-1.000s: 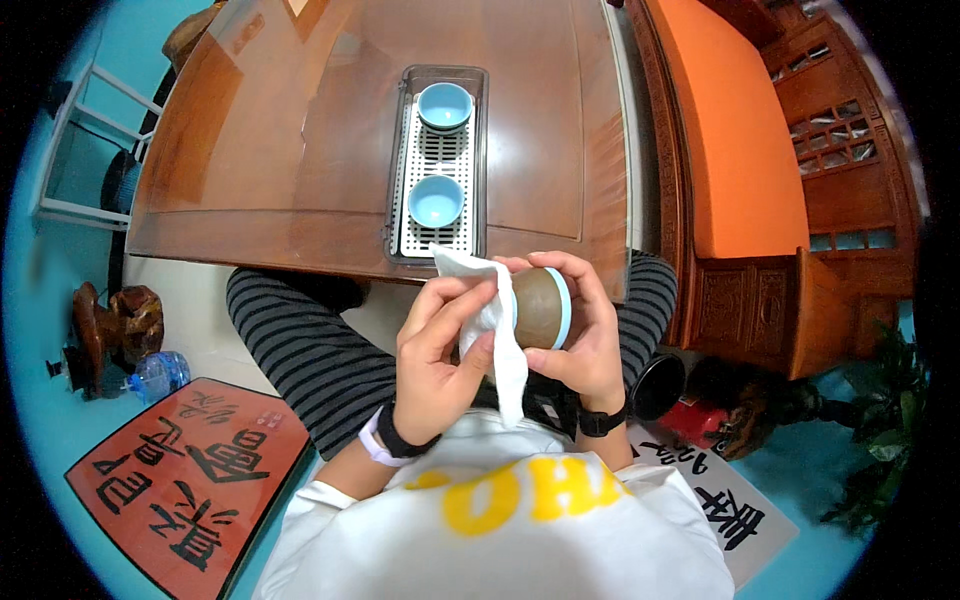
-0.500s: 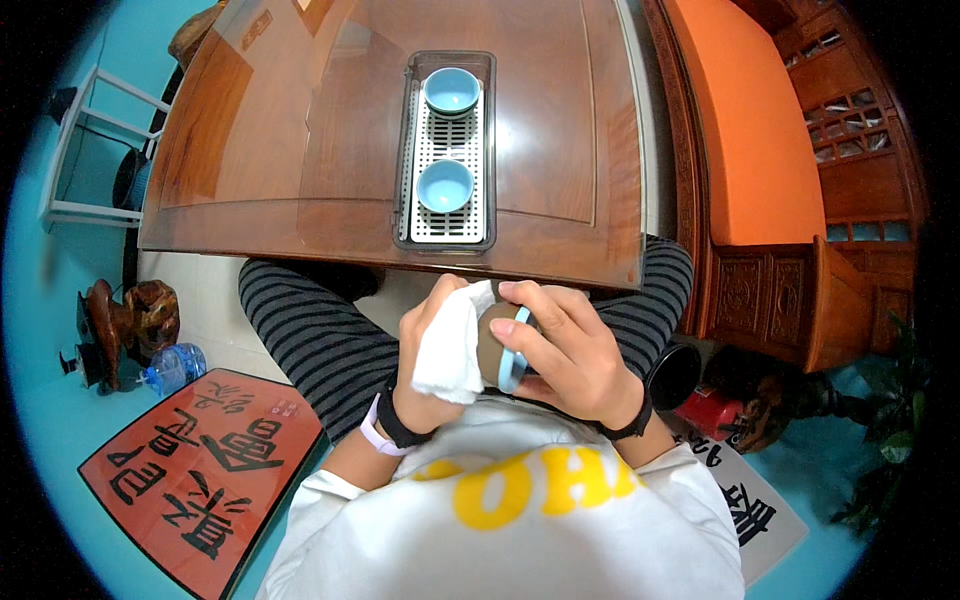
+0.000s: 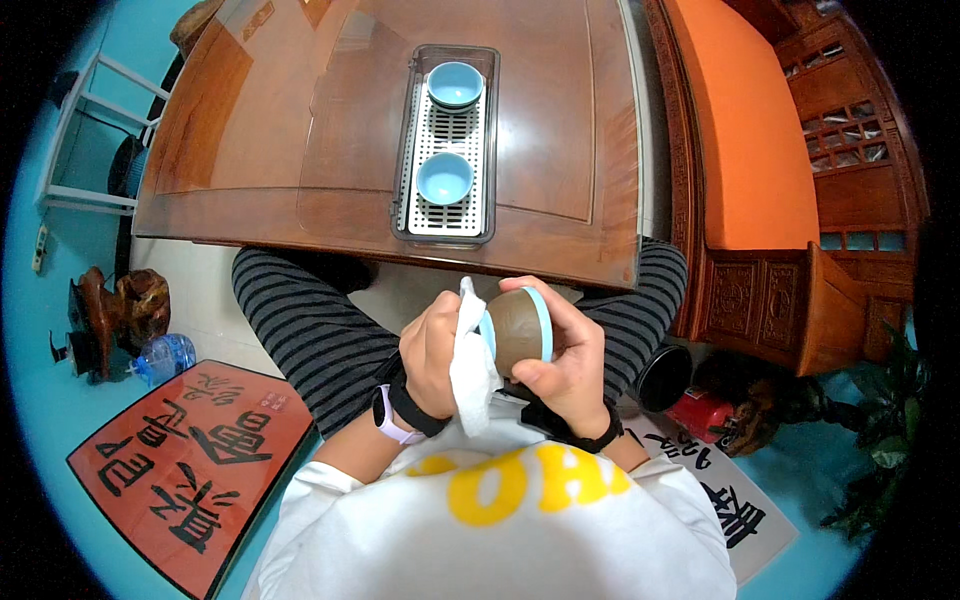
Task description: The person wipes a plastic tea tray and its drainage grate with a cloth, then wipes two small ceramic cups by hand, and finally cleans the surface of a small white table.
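Over my lap, my right hand (image 3: 568, 362) grips a small brown cup (image 3: 518, 325) with a light blue rim, tipped on its side. Its rim faces right and its blue foot faces left. A white cloth (image 3: 472, 365) is bunched in my closed left hand (image 3: 430, 350) and hangs down beside the cup's foot. Whether the cloth touches the foot I cannot tell. Two light blue bowl-like cups, a far cup (image 3: 456, 84) and a near cup (image 3: 445, 178), sit upright on the white slotted tray (image 3: 425, 225) in a dark clear-walled box on the table.
The brown wooden table (image 3: 330, 180) has a glass top; its front edge is just beyond my hands. To the right stands a carved wooden bench with an orange cushion (image 3: 745, 130). A red lettered panel (image 3: 190, 470) leans at lower left, near a blue water bottle (image 3: 165, 358).
The cup has turned in my right hand, so its brown side and blue foot now show. My left hand has shifted the cloth slightly, and it now hangs narrower beside the foot.
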